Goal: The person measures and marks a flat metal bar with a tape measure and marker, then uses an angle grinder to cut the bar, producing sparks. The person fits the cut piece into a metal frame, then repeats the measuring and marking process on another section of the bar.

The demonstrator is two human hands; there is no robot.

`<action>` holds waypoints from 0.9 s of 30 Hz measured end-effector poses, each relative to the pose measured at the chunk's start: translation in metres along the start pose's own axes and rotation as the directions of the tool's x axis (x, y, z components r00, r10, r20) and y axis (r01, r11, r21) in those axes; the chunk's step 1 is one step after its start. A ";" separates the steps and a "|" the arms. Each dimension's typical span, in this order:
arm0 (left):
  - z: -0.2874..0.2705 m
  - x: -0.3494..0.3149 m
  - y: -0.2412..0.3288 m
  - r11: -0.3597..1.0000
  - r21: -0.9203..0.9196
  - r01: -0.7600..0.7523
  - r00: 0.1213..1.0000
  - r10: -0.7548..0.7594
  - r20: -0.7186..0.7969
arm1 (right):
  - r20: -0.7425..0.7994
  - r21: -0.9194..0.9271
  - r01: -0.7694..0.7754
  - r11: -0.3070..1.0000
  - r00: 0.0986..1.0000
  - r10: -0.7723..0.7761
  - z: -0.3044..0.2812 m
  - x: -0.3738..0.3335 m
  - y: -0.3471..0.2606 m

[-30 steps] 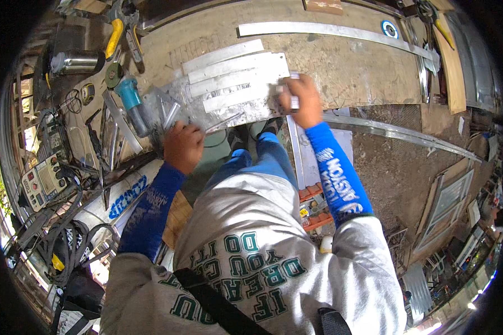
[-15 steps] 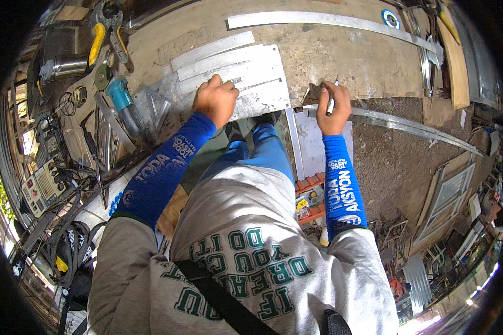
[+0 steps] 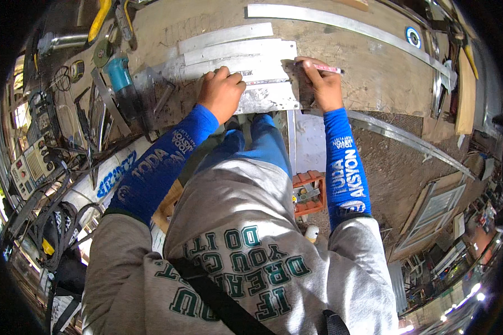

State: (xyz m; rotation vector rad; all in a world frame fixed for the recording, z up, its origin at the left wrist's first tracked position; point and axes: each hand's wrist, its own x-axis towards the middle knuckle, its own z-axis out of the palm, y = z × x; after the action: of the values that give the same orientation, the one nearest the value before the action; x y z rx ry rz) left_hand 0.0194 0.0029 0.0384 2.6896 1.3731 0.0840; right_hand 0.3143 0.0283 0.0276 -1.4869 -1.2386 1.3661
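On the workbench lies a pale metal plate (image 3: 268,103) with flat metal strips (image 3: 229,53) lying on and beside it. My left hand (image 3: 222,95) rests on the plate with its fingers curled, pressing on a narrow metal strip (image 3: 268,83); the fingertips are partly hidden. By the plate's right edge, my right hand (image 3: 325,86) is closed around a marker pen (image 3: 331,69), which has a white and reddish barrel. The pen's left end is hidden behind the fingers, so whether it touches the metal cannot be told.
A teal angle grinder (image 3: 119,75) and a tape measure (image 3: 77,69) lie on the left. Across the far side stretches a long metal bar (image 3: 341,22), near a round blue-and-white disc (image 3: 413,37). A welding machine (image 3: 32,168) stands at lower left; an orange crate (image 3: 310,209) sits below the bench.
My right hand has moved left and forward to the plate's edge, and the marker has swung from upright to lying across the fingers. My left hand stays on the plate. The view has shifted.
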 end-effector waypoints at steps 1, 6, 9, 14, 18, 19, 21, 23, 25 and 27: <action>-0.003 0.001 0.001 1.000 0.004 0.005 1.000 -0.005 0.018 | 0.017 0.017 -0.007 1.000 1.000 0.007 0.003 0.006 0.004; -0.011 0.001 0.006 1.000 -0.006 0.029 0.999 -0.029 0.036 | 0.151 0.003 0.099 0.995 0.984 -0.098 0.012 0.025 0.015; -0.011 0.001 0.006 0.999 -0.013 0.040 0.999 -0.040 0.026 | 0.213 -0.003 0.121 0.993 0.970 -0.118 0.014 0.026 0.019; -0.014 0.002 0.008 0.999 -0.013 0.045 0.998 -0.045 0.046 | 0.240 -0.037 0.159 0.987 0.960 -0.146 0.017 0.023 0.022; -0.013 0.001 0.006 0.999 -0.016 0.036 0.999 -0.035 0.022 | 0.254 -0.080 0.156 0.984 0.958 -0.131 0.018 0.025 0.011; -0.013 0.001 0.006 0.999 -0.015 0.033 0.999 -0.032 0.018 | 0.261 -0.080 0.157 0.984 0.956 -0.131 0.018 0.025 0.011; -0.013 0.001 0.006 0.999 -0.007 0.033 0.999 -0.033 0.035 | 0.271 -0.075 0.167 0.983 0.952 -0.141 0.017 0.026 0.013; -0.013 0.002 0.007 1.000 -0.002 0.030 0.998 -0.030 0.048 | 0.273 -0.082 0.168 0.982 0.952 -0.140 0.017 0.025 0.014; -0.014 0.002 0.006 1.000 -0.001 0.031 0.998 -0.031 0.058 | 0.276 -0.101 0.160 0.982 0.953 -0.126 0.018 0.025 0.013; -0.012 0.001 0.007 0.999 -0.003 0.036 0.998 -0.036 0.043 | 0.279 -0.094 0.176 0.980 0.950 -0.143 0.018 0.026 0.014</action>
State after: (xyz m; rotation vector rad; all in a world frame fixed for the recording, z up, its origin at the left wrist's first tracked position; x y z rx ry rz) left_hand 0.0241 0.0009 0.0511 2.6469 1.4069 0.0257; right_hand 0.2977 0.0481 0.0050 -1.2734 -1.6007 1.4413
